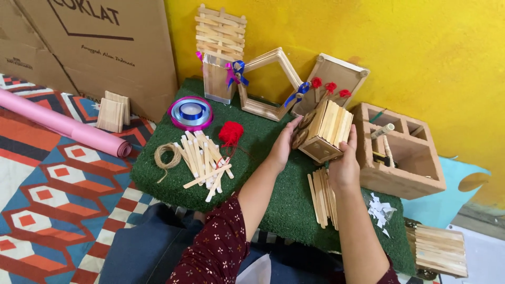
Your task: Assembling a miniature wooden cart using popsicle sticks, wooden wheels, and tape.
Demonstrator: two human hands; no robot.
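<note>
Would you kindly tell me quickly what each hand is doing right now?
Left hand: closed on the side of the small stick-built box.
Right hand: gripping the same box from the other side.

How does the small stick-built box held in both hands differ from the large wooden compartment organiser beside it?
The small stick-built box is held tilted above the green mat by the left hand and right hand; the large wooden compartment organiser rests on the mat. The box is smaller. The organiser holds tools; the box's contents are hidden. Both are pale wood.
</note>
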